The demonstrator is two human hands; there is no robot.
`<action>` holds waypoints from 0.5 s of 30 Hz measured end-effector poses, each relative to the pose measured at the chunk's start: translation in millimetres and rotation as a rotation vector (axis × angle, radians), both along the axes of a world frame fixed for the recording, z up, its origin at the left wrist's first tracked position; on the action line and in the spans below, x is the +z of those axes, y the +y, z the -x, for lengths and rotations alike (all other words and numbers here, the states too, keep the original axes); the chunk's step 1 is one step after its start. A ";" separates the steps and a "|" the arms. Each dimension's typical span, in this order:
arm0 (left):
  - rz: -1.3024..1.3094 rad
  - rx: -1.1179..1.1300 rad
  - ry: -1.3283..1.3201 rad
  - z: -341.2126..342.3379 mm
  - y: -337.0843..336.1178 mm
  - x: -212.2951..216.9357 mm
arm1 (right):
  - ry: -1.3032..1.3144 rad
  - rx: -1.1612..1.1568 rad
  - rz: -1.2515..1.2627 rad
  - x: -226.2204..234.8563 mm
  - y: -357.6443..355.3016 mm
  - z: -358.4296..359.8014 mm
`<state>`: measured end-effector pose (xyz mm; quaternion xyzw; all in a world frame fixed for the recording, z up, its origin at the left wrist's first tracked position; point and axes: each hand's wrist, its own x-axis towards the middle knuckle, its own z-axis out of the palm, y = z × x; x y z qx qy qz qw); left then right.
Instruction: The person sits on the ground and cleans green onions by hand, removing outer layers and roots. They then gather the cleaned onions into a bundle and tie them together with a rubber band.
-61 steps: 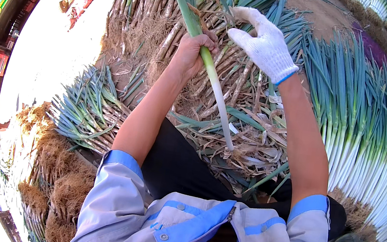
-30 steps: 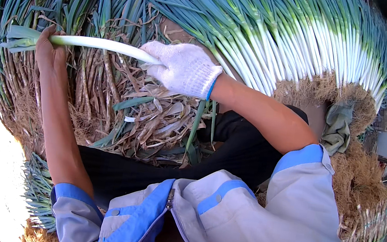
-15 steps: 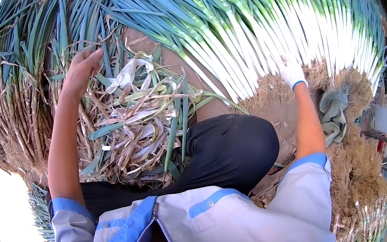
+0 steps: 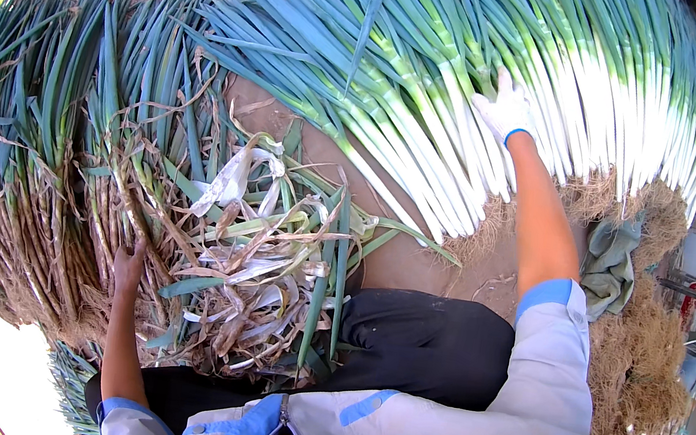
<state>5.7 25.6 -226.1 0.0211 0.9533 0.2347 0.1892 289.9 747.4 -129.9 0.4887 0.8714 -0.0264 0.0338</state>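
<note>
On the left, my bare left hand (image 4: 127, 267) is low among the unpeeled green onions (image 4: 74, 206), which have brown, dry-skinned stalks. Its fingers are curled in at one stalk, partly hidden by the hand's own shape. My right hand (image 4: 508, 113), in a white glove with a blue cuff edge, lies on the peeled green onions (image 4: 463, 158), where their white shanks turn green. The fingers of this hand are spread, thumb apart. Peeled onions fan out in a wide row, roots toward me.
A heap of stripped leaves and dry skins (image 4: 261, 268) lies between the two onion rows, beside my dark-trousered leg (image 4: 428, 344). A grey-green cloth (image 4: 611, 265) lies at the right, next to bundled roots (image 4: 641, 348). Bare ground (image 4: 403, 270) shows in the middle.
My left hand has come down toward me, from above the leaf heap's edge to the brown stalks. My right hand has moved away from the root ends, up along the peeled onions.
</note>
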 end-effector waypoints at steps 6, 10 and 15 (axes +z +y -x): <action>0.179 -0.099 0.101 0.6 17.5 -22.5 | 0.112 0.007 -0.067 -34.7 -10.7 109.4; 0.243 -0.125 0.036 1.0 42.9 -10.0 | -0.153 0.001 -0.089 -42.3 -14.1 122.4; 0.190 -0.159 0.092 -4.2 54.0 0.2 | -0.328 0.013 -0.033 -11.7 -19.0 144.4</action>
